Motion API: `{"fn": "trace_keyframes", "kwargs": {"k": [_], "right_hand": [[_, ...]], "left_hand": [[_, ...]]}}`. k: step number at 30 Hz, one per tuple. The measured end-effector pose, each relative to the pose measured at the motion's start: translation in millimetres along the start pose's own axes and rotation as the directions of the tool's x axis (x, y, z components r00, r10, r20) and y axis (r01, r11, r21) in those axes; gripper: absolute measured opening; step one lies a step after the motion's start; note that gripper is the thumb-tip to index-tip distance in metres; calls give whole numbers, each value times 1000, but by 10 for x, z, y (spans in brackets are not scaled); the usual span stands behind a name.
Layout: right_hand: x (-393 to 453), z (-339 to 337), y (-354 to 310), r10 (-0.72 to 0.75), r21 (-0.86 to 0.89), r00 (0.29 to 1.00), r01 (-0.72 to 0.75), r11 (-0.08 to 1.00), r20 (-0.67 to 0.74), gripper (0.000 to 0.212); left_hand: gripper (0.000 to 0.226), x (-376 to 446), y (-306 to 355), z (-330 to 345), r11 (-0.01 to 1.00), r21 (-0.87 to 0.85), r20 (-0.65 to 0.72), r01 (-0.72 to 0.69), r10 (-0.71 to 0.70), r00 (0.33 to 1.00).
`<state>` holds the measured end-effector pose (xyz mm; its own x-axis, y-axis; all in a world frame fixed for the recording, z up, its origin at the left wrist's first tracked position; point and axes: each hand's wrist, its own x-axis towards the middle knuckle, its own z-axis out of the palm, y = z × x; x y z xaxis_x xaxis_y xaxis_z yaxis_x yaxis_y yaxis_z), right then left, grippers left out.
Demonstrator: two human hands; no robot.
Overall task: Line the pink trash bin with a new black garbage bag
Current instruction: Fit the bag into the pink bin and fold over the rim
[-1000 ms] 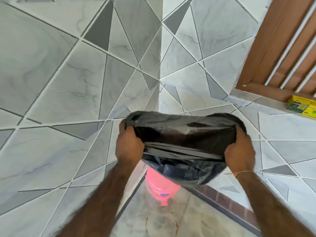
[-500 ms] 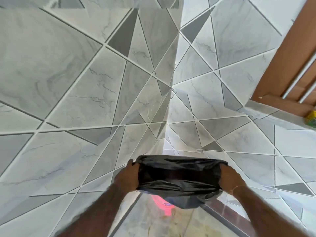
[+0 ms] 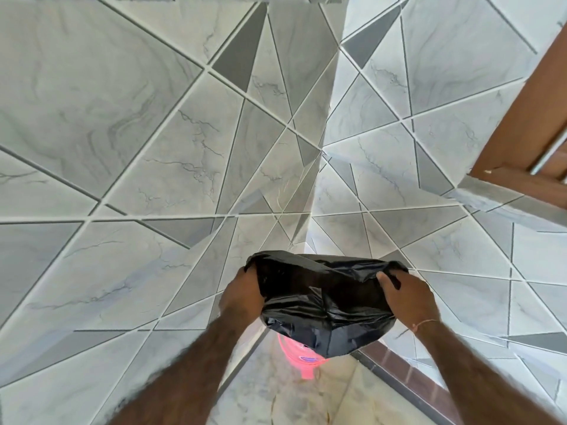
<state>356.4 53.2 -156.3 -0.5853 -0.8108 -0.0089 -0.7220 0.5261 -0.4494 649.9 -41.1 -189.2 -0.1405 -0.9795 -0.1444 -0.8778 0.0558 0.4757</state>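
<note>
A black garbage bag (image 3: 322, 305) hangs stretched between my two hands over the pink trash bin (image 3: 299, 355). My left hand (image 3: 241, 297) grips the bag's left rim. My right hand (image 3: 405, 297) grips its right rim, thumb on top. The bag's mouth is pulled wide and its body sags down over the bin. Only the bin's lower front, with a blue label, shows below the bag; its rim is hidden.
The bin stands in a corner where two grey marbled tiled walls (image 3: 184, 133) meet. A brown wooden door frame (image 3: 521, 127) is at the upper right above a tiled ledge. A dark brown skirting strip (image 3: 408, 375) runs along the floor at the right.
Both hands lowered the bag from chest height down toward the bin and came closer together; the bag's body now covers more of the bin. The view tilted up the wall.
</note>
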Motion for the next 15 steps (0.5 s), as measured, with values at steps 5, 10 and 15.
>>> {"fn": "trace_keyframes", "kwargs": {"k": [5,10,15], "right_hand": [[64,182,51,12,95,997,-19,995,78,24],[224,354,34,34,77,990,-45,996,138,45],[443,507,32,-61,-71,986,72,995,154,56]], "left_hand": [[41,-92,13,151,999,24,76,-40,38,996],[47,-50,52,198,998,54,99,-32,26,995],[57,158,22,258,995,100,61,-4,-2,998]]}}
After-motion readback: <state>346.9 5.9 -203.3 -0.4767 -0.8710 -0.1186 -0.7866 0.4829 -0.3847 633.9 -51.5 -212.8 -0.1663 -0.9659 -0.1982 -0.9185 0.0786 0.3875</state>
